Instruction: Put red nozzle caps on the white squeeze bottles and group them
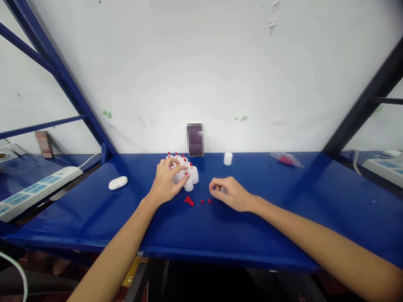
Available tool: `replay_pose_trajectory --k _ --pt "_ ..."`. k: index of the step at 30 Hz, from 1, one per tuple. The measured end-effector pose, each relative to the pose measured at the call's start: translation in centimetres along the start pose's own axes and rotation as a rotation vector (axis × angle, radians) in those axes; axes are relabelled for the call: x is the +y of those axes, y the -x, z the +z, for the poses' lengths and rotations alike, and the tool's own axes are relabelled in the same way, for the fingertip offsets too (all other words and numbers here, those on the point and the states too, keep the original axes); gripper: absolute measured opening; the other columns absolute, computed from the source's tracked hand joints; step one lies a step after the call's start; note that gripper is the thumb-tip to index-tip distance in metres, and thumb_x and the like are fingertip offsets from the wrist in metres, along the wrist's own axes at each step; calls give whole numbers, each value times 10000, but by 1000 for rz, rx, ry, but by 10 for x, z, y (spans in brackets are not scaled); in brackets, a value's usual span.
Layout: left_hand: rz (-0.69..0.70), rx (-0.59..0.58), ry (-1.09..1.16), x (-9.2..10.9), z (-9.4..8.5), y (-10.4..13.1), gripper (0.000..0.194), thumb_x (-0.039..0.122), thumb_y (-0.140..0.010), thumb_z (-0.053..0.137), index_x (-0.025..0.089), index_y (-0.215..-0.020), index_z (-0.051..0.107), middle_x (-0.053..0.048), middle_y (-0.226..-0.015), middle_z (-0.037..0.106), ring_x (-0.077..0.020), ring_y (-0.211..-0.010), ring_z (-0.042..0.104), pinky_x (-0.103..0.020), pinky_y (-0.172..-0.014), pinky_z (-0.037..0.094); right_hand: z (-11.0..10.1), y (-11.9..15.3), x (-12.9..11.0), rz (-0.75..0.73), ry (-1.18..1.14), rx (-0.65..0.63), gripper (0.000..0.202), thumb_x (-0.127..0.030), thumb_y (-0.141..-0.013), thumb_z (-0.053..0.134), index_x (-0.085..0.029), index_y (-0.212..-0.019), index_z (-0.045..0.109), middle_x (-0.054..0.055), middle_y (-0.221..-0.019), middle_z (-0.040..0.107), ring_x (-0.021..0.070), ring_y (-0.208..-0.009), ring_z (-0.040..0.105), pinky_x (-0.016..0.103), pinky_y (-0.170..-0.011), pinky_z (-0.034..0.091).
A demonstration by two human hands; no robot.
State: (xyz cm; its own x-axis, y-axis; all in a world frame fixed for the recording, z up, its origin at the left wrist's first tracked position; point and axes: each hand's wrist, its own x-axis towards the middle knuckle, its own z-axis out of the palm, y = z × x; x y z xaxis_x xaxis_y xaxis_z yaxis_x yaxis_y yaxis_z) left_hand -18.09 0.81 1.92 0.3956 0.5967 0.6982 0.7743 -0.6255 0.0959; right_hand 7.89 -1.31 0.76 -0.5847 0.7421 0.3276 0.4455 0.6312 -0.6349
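Observation:
My left hand (167, 180) reaches over a cluster of small white plastic cylinders (195, 174) with red tips. Its thumb and fingers are apart, near the front cylinders, and partly cover the group. One red tip (186, 173) shows close by the thumb. My right hand (231, 193) rests just above the table with its fingers curled closed. A bit of whitish material (223, 189) shows inside the curl; its kind is hidden. Between the hands lie several loose small red caps (189, 201), most in a short pile, with two set apart.
A lone white cylinder (228, 158) stands near the wall. A phone (195, 140) leans there too. Toward the back right lies a clear bag (286, 159) with red pieces. A white oval case (118, 183) and a power strip (42, 191) are on the left. Blue frame posts (67, 84) rise beside the blue table (267, 247).

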Motion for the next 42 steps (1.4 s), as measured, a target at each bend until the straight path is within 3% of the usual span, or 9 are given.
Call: replay_pose_trajectory --k 4,11,14,18,21,24,30,37,42 --pt "14 79 66 6 -2 1 193 272 -909 582 195 -1057 679 -81 -1051 534 -223 -973 495 -391 -861 419 -5 4 -11 -99 309 -157 119 -235 -813 605 -200 -917 650 -53 -587 556 102 -532 471 241 -570 285" --pt "162 159 127 20 3 6 156 146 -873 560 168 -1006 640 -57 -903 537 -184 -833 503 -352 -767 432 -2 4 -10 -96 386 -166 127 -257 -834 598 -207 -902 691 -18 -655 624 114 -562 508 245 -552 270" --pt "254 109 124 31 6 7 185 129 -845 578 164 -1016 638 -66 -908 556 -185 -815 504 -352 -748 435 1 2 -7 -52 285 -107 105 -218 -826 599 -200 -864 696 -36 -598 574 100 -528 472 243 -554 286" --pt "318 34 108 43 8 6 262 143 -833 606 179 -1090 642 -77 -945 589 -205 -870 541 -370 -775 438 5 -2 -4 113 -196 63 125 -281 -846 610 -171 -864 666 -79 -495 450 83 -450 418 230 -520 337" --pt "329 17 114 46 8 6 248 164 -852 625 197 -1097 642 -73 -964 616 -207 -905 565 -374 -798 440 8 -3 -4 179 -553 48 221 -377 -852 628 -161 -897 643 -90 -460 447 88 -403 424 217 -440 331" --pt "337 63 121 46 9 6 190 172 -857 651 199 -1045 650 -71 -958 629 -198 -891 569 -368 -795 441 11 -4 -5 190 -715 1 253 -399 -829 663 -157 -895 630 -91 -444 470 85 -383 429 205 -407 327" --pt "383 121 111 46 9 6 185 141 -858 659 201 -1032 650 -67 -938 656 -182 -846 595 -345 -754 450 12 -4 -6 186 -752 -12 249 -393 -848 638 -157 -924 625 -92 -446 477 81 -380 427 200 -407 324" --pt "389 201 180 46 14 5 249 82 -830 675 204 -1045 644 -38 -955 742 -159 -835 690 -310 -765 511 8 -1 0 71 -661 81 239 -342 -892 517 -142 -941 639 -74 -494 452 96 -441 417 225 -459 330" --pt "357 193 230 49 15 5 130 96 -841 657 196 -924 651 -36 -910 758 -151 -798 713 -284 -756 563 7 1 4 21 -534 95 265 -371 -909 514 -144 -938 649 -54 -559 476 104 -501 434 240 -513 338"
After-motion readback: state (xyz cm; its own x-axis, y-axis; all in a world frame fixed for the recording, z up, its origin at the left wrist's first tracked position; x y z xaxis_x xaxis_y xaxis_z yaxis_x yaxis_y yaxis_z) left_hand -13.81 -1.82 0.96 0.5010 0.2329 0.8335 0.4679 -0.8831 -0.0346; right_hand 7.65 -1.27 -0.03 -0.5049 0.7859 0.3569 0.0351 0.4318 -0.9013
